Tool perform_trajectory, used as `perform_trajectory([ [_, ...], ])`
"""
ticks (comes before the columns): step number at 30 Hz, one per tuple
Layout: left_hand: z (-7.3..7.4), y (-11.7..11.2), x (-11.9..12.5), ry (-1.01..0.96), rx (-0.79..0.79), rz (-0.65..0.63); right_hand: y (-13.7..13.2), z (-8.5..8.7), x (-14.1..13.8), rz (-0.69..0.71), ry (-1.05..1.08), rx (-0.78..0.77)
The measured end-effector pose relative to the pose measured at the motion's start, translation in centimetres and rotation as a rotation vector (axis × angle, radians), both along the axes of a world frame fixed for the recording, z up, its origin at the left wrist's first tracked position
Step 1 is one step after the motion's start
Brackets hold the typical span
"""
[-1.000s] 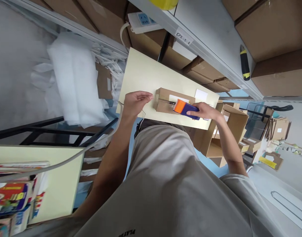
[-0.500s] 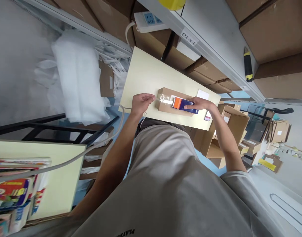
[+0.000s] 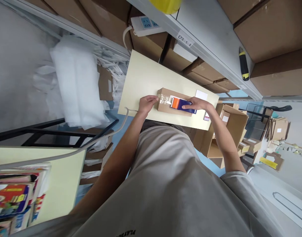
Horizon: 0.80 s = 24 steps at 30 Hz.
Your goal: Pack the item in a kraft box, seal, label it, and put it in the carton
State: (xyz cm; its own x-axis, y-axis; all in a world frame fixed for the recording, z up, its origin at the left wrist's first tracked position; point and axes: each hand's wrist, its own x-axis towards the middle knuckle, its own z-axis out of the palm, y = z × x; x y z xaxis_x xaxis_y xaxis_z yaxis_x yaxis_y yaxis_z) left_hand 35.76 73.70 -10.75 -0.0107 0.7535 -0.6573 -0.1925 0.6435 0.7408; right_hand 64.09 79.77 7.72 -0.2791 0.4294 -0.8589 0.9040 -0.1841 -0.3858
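Here, pinches left hand [image 3: 147,103] on box [image 3: 166,108] at its 9 o'clock end, over tape [image 3: 165,98]; clamps right hand [image 3: 199,104] round dispenser [image 3: 183,104] atop the box, toward 3 o'clock. Has box flat near tabletop's [image 3: 146,79] 6 o'clock edge. Probably light, stiff cardboard; best gripped by short ends.

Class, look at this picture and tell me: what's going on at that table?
A person works on a cardboard box lying on a pale yellow table. The left hand holds the box's left end, where a strip of clear tape lies across the top. The right hand grips an orange and blue tape dispenser resting on the box top.
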Motion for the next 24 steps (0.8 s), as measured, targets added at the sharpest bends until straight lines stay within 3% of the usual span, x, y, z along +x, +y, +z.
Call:
perform_trajectory([
  [5, 0.4, -0.2, -0.4, 0.215, 0.006, 0.057, -0.1, 0.3, -0.4, -0.014, 0.011, -0.012],
  [9, 2.3, -0.5, 0.4, 0.309, 0.146, 0.039, -0.1, 0.4, -0.6, -0.006, -0.011, 0.003],
  [14, 4.2, -1.3, 2.5, 0.404, 0.160, 0.005, 0.0, -0.2, -0.4, 0.054, 0.018, 0.030],
  [24, 3.8, -1.8, 3.8, 0.470, 0.172, 0.118, 0.4, -1.8, 0.2, 0.141, 0.045, 0.076],
])
